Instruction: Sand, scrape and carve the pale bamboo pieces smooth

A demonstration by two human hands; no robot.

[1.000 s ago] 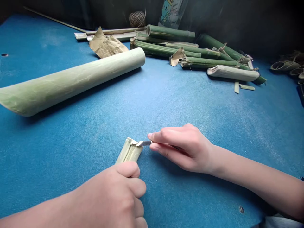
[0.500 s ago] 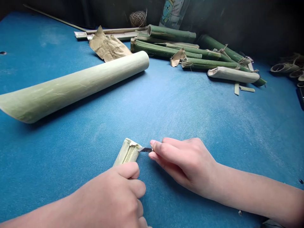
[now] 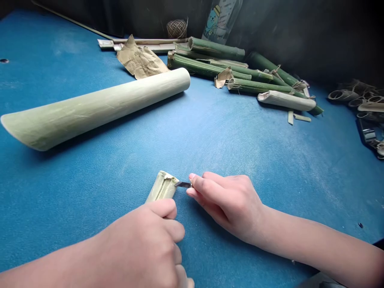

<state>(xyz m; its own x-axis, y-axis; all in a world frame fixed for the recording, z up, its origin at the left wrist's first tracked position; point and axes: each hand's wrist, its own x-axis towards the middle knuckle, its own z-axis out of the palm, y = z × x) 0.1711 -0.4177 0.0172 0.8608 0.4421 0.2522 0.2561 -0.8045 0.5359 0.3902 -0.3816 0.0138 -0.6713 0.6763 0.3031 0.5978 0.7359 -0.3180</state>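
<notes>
A short piece of peeled bamboo [image 3: 159, 189] juts out of my left hand [image 3: 153, 242], whose fingers are wrapped round its lower part and hide it. The bamboo's far end looks rough, with a groove running along its upper face. My right hand [image 3: 228, 200] pinches a small knife [image 3: 182, 184] between thumb and fingers; its handle is mostly covered. The blade's tip touches the right side of the bamboo near the far end. Beyond the hands, at the left, a long peeled bamboo tube [image 3: 99, 108] with a slanted near end lies on the blue table [image 3: 240, 148].
Several green bamboo pieces [image 3: 216, 50] lie along the back, beside crumpled sandpaper [image 3: 141, 60], a twine ball [image 3: 177, 29] and a clear bottle [image 3: 222, 20]. A pale bamboo piece [image 3: 286, 101] and two small slivers [image 3: 302, 118] are at the right. Cut bamboo rings [image 3: 343, 95] sit at the far right.
The camera view has turned slightly, so the background has shifted. The knife blade has moved a little along the bamboo's right edge, toward me. Both hands keep their grips.
</notes>
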